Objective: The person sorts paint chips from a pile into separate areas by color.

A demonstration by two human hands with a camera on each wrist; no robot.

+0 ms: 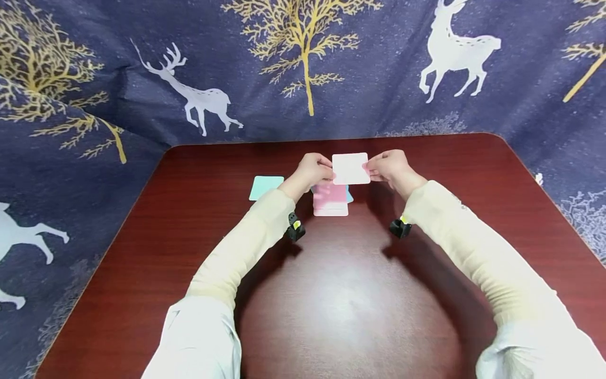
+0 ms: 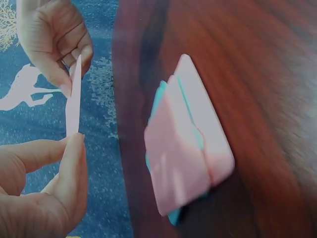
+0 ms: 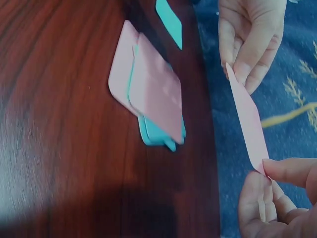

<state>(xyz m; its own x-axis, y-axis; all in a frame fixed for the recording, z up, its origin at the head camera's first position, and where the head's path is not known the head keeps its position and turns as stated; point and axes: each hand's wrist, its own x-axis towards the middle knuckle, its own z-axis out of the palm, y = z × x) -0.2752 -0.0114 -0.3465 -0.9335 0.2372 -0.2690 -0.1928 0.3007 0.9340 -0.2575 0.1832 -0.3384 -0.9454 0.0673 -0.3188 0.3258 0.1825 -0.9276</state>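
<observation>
Between both hands, a thin pink square card (image 1: pixel 351 168) with rounded corners is held up above the table. My left hand (image 1: pixel 312 168) pinches its left edge between thumb and fingers. The opposite edge is pinched by my right hand (image 1: pixel 392 167). In the left wrist view the raised card (image 2: pixel 74 106) shows nearly edge-on. Below it lies an uneven pile of pink and teal cards, with a pink card (image 1: pixel 330 196) on top. Teal corners (image 3: pixel 157 134) stick out from under the pink ones.
A single teal card (image 1: pixel 264 187) lies on the table left of the pile. The dark red wooden table (image 1: pixel 331 295) ends at the back against a blue hanging cloth (image 1: pixel 360 68) with deer and tree prints.
</observation>
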